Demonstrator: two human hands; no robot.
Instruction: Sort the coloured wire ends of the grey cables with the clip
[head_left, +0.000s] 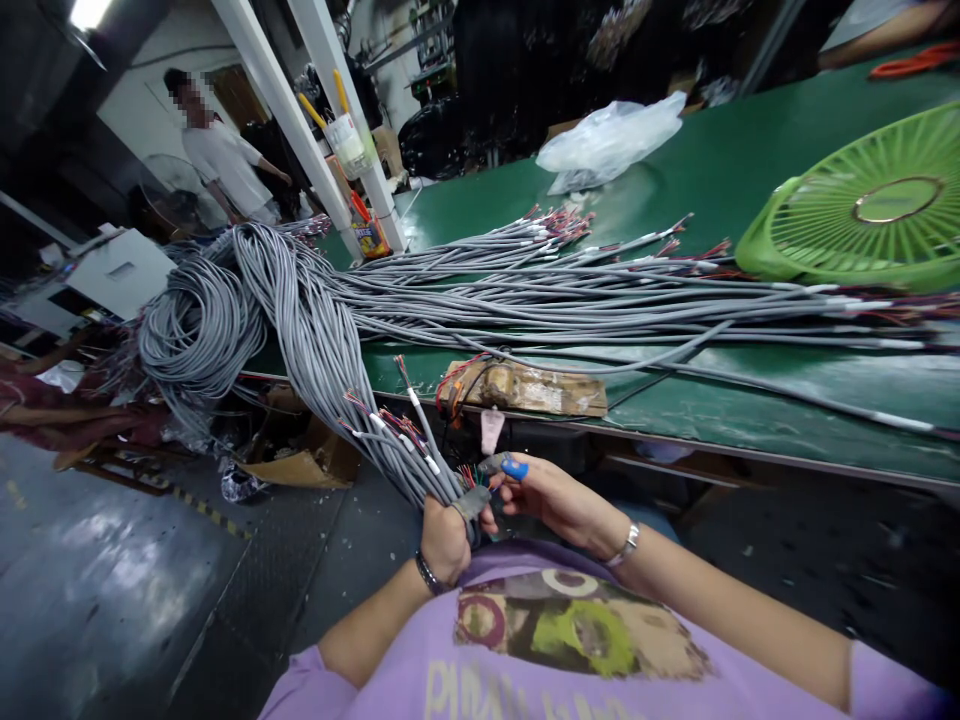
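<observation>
My left hand [448,535] is wrapped round a thick bundle of grey cables [401,465] close to my body. Thin coloured wires [472,478] fan out of the cable ends just above its thumb. At those wires my right hand [551,500] pinches with thumb and forefinger, the fingertips wrapped in grey tape and a blue band. Which wire lies between them is too small to make out. More stripped ends with white sleeves [409,430] stick out along the bundle, which runs up over the table edge.
Many grey cables [525,310] lie along the green table [712,400]. A wooden block [525,388] sits at its front edge. Farther back are a green fan [870,205] and a plastic bag [611,145]. Coiled cable [199,325] hangs at left; a person [225,155] stands behind.
</observation>
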